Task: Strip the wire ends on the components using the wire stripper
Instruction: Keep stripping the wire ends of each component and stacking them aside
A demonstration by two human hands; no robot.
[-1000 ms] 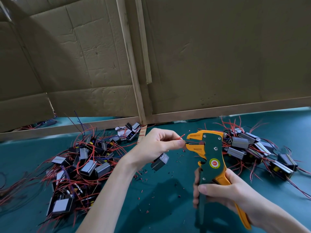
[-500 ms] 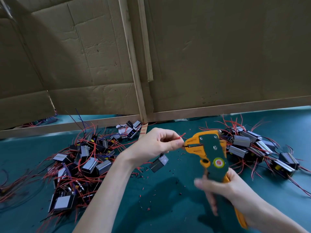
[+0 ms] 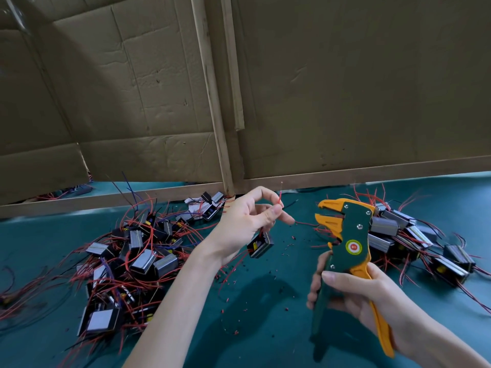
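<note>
My left hand (image 3: 245, 223) pinches a thin red wire (image 3: 279, 199) between thumb and fingers; its bare tip points up. A small black component (image 3: 260, 245) hangs from that wire just below the hand. My right hand (image 3: 353, 296) grips the handles of a green and orange wire stripper (image 3: 345, 235), held upright with its orange jaws open and facing left. The jaws stand apart from the wire, a short way to its right.
A pile of components with red wires (image 3: 127, 258) lies on the teal table (image 3: 265, 328) at the left; another pile (image 3: 414, 240) lies behind the stripper at the right. Cardboard panels (image 3: 345, 88) on wooden strips wall off the back. Bits of red insulation dot the table.
The wire has come out of the stripper's jaws, which were closed on it and now gape. My left hand has drawn back to the left and turned the wire end upward.
</note>
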